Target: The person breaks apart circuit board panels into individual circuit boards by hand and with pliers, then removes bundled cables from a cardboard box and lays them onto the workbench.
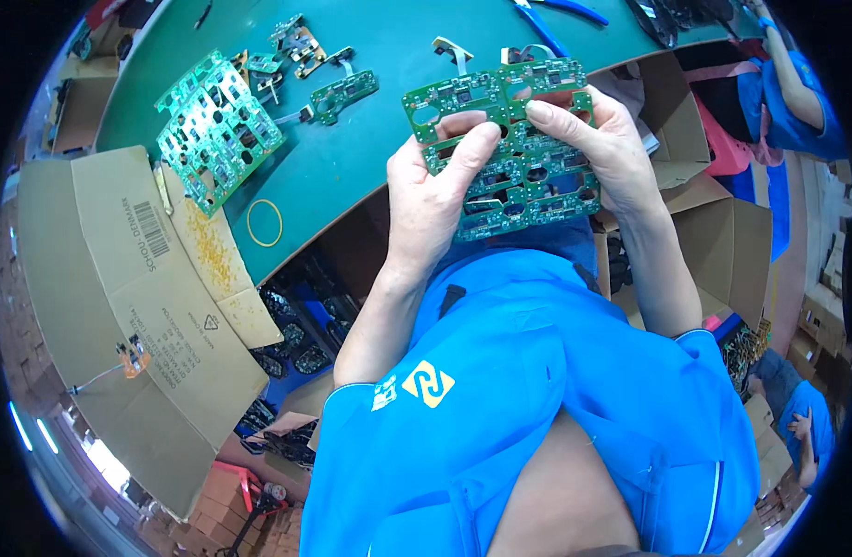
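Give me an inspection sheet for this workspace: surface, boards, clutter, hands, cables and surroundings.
Surface: green tabletop, boards lying on it at left.
Job's things: green circuit-board panel, held near the table edge.
Clutter: yellow rubber band, blue-handled tool; small yellow bits on cardboard.
Hands: left hand and right hand both grip the panel.
Cables: flat ribbons at the panel's far edge.
Surroundings: cardboard boxes and people in blue at right.
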